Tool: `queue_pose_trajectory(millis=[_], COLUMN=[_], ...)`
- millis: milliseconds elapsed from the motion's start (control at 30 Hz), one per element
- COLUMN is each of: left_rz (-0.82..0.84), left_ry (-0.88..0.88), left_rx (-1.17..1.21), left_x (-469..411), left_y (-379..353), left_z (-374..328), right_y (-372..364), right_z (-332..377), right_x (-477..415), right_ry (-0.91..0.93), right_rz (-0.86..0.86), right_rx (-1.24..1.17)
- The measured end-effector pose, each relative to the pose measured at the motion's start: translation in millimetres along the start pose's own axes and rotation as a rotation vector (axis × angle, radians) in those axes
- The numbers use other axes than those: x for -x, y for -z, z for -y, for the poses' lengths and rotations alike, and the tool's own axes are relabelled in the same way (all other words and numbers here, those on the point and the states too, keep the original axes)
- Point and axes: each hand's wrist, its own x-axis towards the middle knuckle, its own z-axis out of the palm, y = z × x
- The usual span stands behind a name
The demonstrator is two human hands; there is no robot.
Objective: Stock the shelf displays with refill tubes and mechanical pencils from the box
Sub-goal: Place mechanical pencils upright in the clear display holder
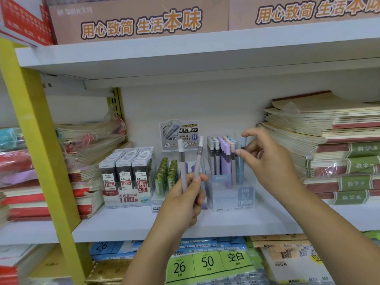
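My left hand holds two grey mechanical pencils upright in front of the shelf. My right hand pinches a blue mechanical pencil that stands at the right side of the clear pencil display, which holds several grey, purple, pink and blue pencils. To the left stands a display of green refill tubes, and further left a display of 0.5 HB lead cases. No box is in view.
Stacks of notebooks fill the shelf's right side and wrapped notebooks the left. A yellow upright post stands at left. The white shelf board has bare room in front of the displays. Paper packs lie on the shelf below.
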Motion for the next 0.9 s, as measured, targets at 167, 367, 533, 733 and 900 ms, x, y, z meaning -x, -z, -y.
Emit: queue_pose_trajectory(millis=[167,367,533,733,900], left_rz=[0.020,0.070,0.128,0.039,-0.092], left_ry=[0.002,-0.012,-0.025,0.028,0.029], left_rx=[0.016,0.045,0.034,-0.031,-0.092], left_x=[1,3,5,5,2], left_y=[0,0,-3,5,19], left_z=[0,-5,-8,-4,0], right_y=[-4,7,-2,-7,1], right_z=[-9,23,59,62,49], right_x=[-2,-1,3,0,-12], right_ry=[-0.040,-0.020,-0.187,-0.166,-0.001], right_rz=[0.077,-0.043,0.249,0.125,-0.062], right_rx=[0.159,-0.060,-0.568,-0.617,-0.388])
